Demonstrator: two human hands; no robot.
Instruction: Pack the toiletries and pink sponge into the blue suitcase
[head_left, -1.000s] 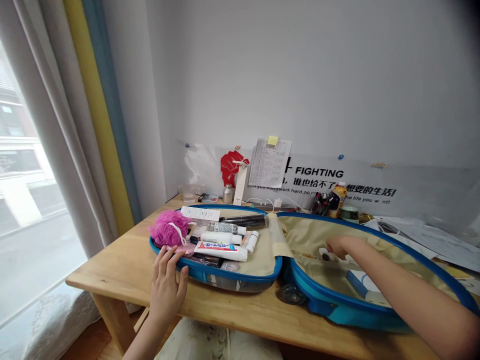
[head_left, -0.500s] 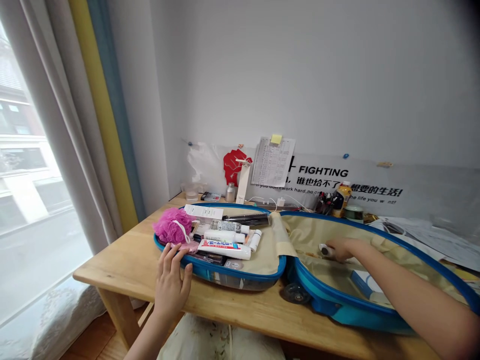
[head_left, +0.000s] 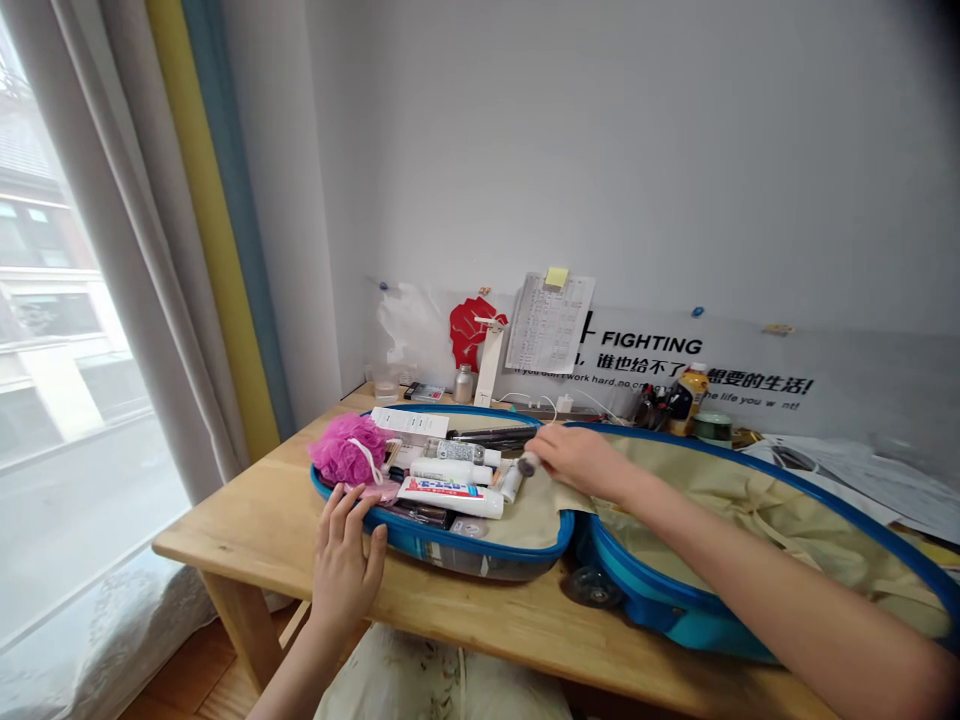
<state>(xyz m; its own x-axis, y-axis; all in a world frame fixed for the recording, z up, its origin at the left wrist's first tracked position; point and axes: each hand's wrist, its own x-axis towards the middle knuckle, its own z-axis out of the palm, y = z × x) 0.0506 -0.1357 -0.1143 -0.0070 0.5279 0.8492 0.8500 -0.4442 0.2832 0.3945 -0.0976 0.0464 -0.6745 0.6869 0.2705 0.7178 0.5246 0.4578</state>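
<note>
An open blue suitcase (head_left: 480, 565) lies on the wooden table with its two halves side by side. At the front left of its rim rests my left hand (head_left: 349, 545), fingers spread, beside a pink bath puff (head_left: 349, 447). My right hand (head_left: 577, 458) is over the left half near the hinge, closed on a small cylinder with a dark end (head_left: 529, 463); its exact kind is unclear. Under and beside it lie a small white tube (head_left: 511, 483), a toothpaste tube (head_left: 450, 496), a white bottle (head_left: 448, 470), a clear bottle (head_left: 454, 452) and a dark case (head_left: 495, 437).
The suitcase's right half shows beige lining (head_left: 690, 500), partly behind my right arm. Along the wall stand a yellow-capped bottle (head_left: 691, 390), pens (head_left: 652, 405), a green jar (head_left: 712, 428) and a white lamp-like stand (head_left: 490, 365). Papers (head_left: 847, 475) lie behind the right half.
My right hand has moved left from the right half to above the left half, carrying the small cylinder. My left hand has stayed at the rim.
</note>
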